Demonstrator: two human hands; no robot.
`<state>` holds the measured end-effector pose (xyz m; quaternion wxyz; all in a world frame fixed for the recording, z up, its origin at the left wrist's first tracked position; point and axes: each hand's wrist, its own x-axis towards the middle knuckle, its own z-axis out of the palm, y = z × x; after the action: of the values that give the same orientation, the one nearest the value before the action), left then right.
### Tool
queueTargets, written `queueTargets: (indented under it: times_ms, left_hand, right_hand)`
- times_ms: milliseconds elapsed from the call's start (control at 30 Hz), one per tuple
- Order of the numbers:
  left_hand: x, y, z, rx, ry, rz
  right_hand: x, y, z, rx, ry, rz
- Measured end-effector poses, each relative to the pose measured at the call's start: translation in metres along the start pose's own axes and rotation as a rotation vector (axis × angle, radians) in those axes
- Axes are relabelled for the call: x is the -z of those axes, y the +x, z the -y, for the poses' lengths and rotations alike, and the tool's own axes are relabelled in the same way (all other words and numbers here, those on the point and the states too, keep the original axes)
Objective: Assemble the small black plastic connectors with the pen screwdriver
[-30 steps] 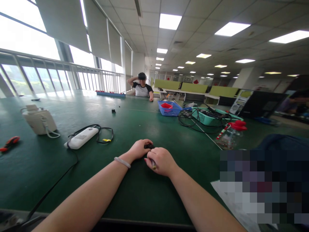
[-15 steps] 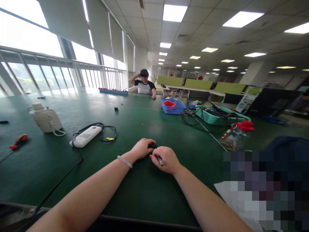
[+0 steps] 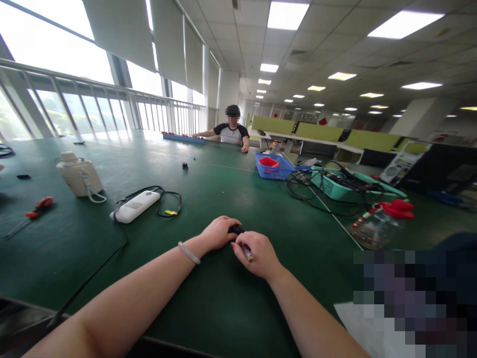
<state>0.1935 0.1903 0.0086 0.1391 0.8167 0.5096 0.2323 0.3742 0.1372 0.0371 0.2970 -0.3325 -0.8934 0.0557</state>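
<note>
In the head view, both hands meet over the green tabletop [image 3: 208,278]. My left hand [image 3: 219,232], with a pale bangle [image 3: 189,253] on its wrist, is closed around a small black object [image 3: 236,229]; fingers hide most of it, so its kind does not show. Close beside it, my right hand [image 3: 258,252] grips a slim pen-like tool [image 3: 246,252]. Its clear, brass-coloured end points toward me, and its far end is hidden by my fingers near the black object.
Left lie a white power bank-like device [image 3: 136,206] with a black cable, a beige bottle [image 3: 80,174] and a screwdriver [image 3: 40,207]. Right stand a blue basket [image 3: 274,171], a green basket [image 3: 331,186] with cables and a red-lidded jar [image 3: 380,228]. A person [image 3: 233,132] sits opposite.
The view has turned slightly left, so things appear further right. The person opposite has lowered a raised arm to the table. My hands keep their grips, with barely any shift.
</note>
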Motion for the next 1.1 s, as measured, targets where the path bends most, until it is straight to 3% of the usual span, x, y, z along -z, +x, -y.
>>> queueTargets:
  times_ms: [433, 700, 1100]
  left_hand:
    - [0.0042, -0.0018, -0.0054, 0.026, -0.026, 0.016]
    - [0.0023, -0.0013, -0.0040, 0.053, -0.059, 0.020]
    - [0.0006, -0.0023, -0.0024, 0.072, -0.095, 0.015]
  right_hand:
    - [0.0004, -0.0022, -0.0058, -0.047, 0.066, -0.012]
    - [0.0019, -0.0025, -0.0081, -0.180, 0.251, -0.085]
    - [0.0037, -0.0009, -0.0010, -0.179, 0.222, -0.006]
